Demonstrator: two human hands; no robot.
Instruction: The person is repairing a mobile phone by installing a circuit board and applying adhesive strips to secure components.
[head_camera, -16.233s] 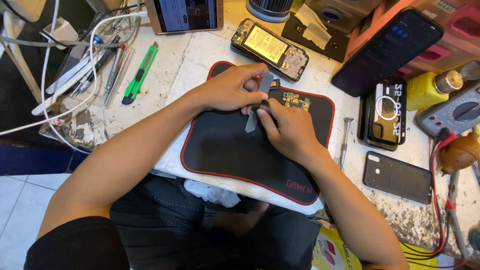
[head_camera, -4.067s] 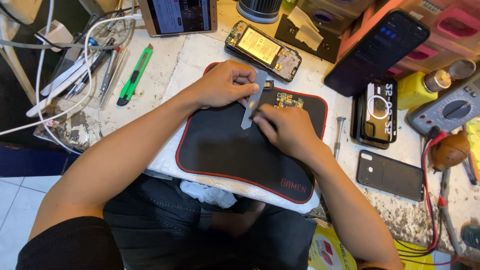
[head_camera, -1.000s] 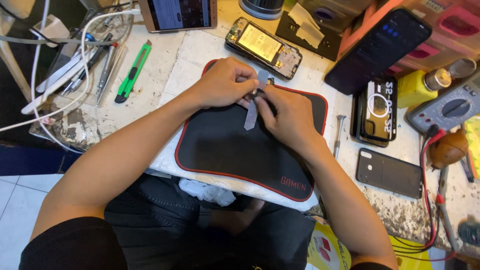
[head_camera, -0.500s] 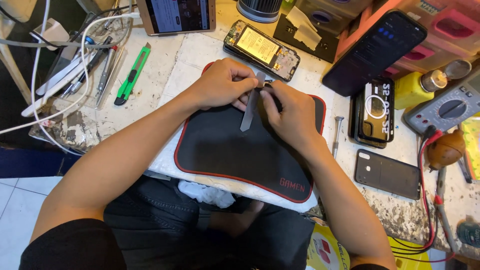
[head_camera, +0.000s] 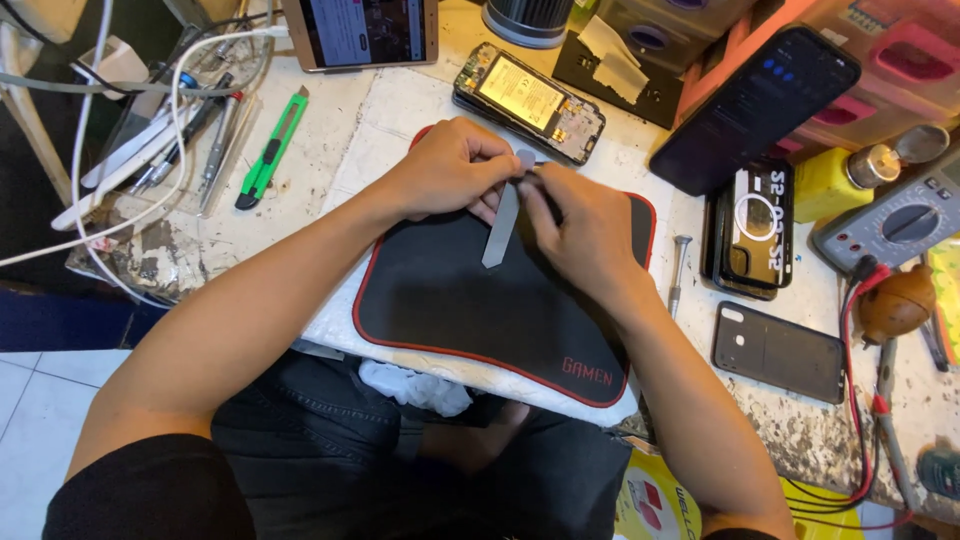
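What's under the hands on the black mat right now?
Under the left hand and right hand, the black mat shows only a grey metal strip pinched between them. Anything beneath the palms is covered.

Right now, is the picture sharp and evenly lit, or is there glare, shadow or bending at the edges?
Head view: light is soft and even, and the hands cast only a faint shadow on the black mat. Left hand, right hand and the grey strip look sharp. The dark phone shows mild sheen. Wide-lens bending stretches the corners.
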